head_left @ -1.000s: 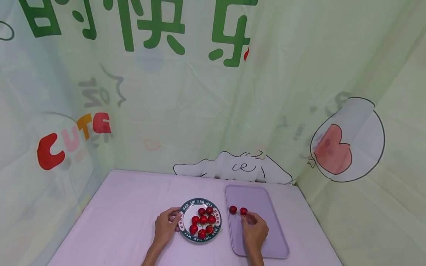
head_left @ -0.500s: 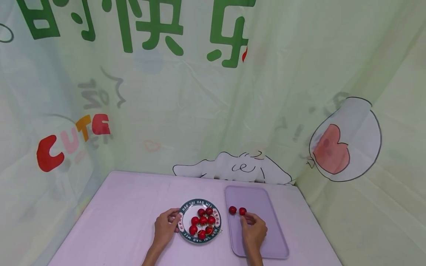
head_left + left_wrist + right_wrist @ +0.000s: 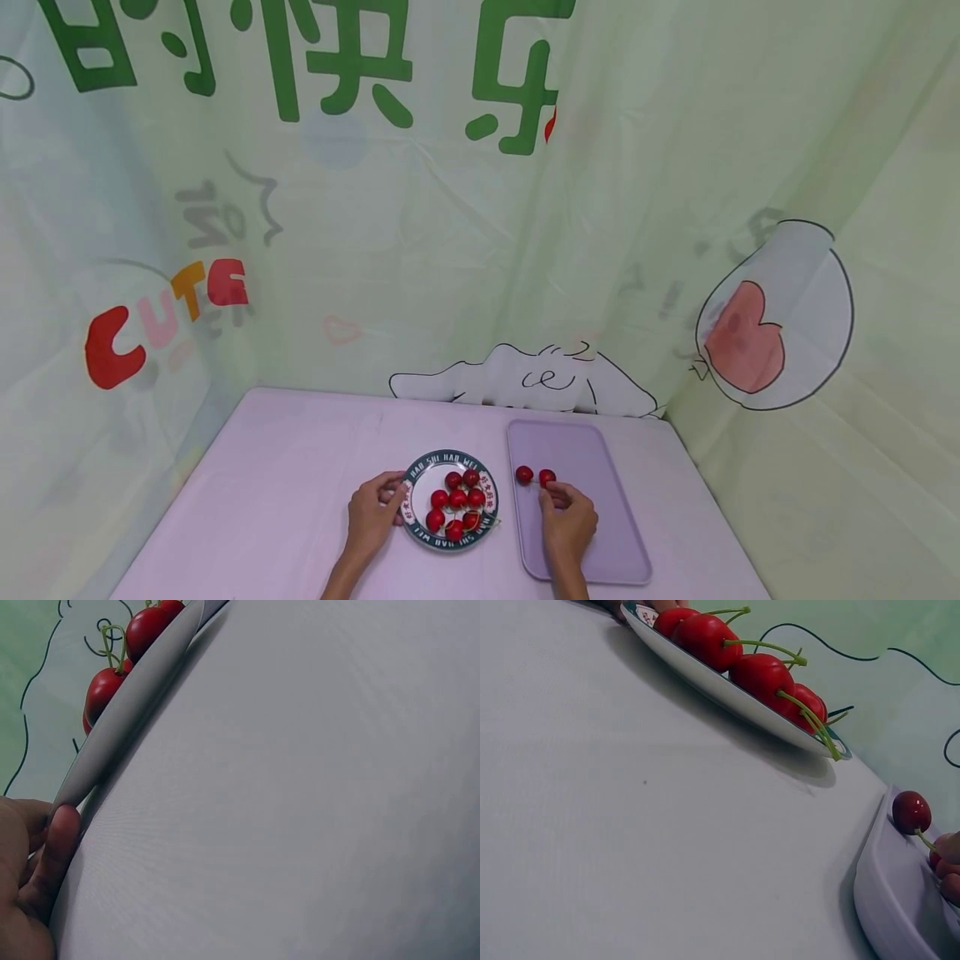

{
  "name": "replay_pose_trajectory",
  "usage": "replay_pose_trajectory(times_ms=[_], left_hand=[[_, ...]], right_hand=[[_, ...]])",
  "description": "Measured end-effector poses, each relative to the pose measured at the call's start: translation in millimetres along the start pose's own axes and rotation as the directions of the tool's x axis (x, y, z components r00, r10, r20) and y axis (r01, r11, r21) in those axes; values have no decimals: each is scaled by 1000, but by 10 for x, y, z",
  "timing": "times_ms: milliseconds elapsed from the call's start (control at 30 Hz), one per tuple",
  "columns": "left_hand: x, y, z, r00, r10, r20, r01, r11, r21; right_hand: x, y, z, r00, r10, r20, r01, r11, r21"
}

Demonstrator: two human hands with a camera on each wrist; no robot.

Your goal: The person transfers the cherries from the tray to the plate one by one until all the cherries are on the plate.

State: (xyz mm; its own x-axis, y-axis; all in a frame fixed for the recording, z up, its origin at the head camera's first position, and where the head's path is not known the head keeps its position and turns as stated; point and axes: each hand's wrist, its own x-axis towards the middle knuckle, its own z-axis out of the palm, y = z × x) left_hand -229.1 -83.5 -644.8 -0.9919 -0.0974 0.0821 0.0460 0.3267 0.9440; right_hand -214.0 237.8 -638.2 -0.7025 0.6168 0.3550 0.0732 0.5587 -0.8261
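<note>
My left hand (image 3: 372, 510) grips the left rim of a round plate (image 3: 489, 495) with a dark green lettered border. Several red cherries (image 3: 457, 498) with green stems lie on the plate. My right hand (image 3: 568, 525) is over a lilac tray (image 3: 607, 533), its thumb and fingers curled at a cherry (image 3: 547, 477) and pinching there. A second, darker cherry (image 3: 912, 812) lies beside it in the tray; its stem runs toward my thumb in the right wrist view. My fingers partly hide the pinched cherry. In the left wrist view, the plate edge (image 3: 120, 727) sits between thumb and fingers.
Plate and tray stand side by side on a pale pink-covered table (image 3: 300, 467), with a narrow gap between them. A pale green printed curtain (image 3: 420, 250) encloses the table at the back and sides.
My right hand has shifted slightly left and toward me, staying at the same cherry. The left hand and the plate hold their place, and the cherries look unmoved.
</note>
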Motion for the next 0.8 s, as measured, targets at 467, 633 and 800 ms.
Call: replay_pose_trajectory(times_ms=[467,633,800], left_hand=[[9,-56,16,1000,-11,-1,11,1000,-5],[24,-60,13,1000,-1,-3,1,1000,-1],[28,-44,3,1000,9,-5,-9,1000,-8]], right_hand=[[-34,-34,27,1000,2,20,-2,1000,-25],[-29,-38,53,1000,11,13,-11,1000,-22],[-54,-147,13,1000,25,-3,-25,1000,7]])
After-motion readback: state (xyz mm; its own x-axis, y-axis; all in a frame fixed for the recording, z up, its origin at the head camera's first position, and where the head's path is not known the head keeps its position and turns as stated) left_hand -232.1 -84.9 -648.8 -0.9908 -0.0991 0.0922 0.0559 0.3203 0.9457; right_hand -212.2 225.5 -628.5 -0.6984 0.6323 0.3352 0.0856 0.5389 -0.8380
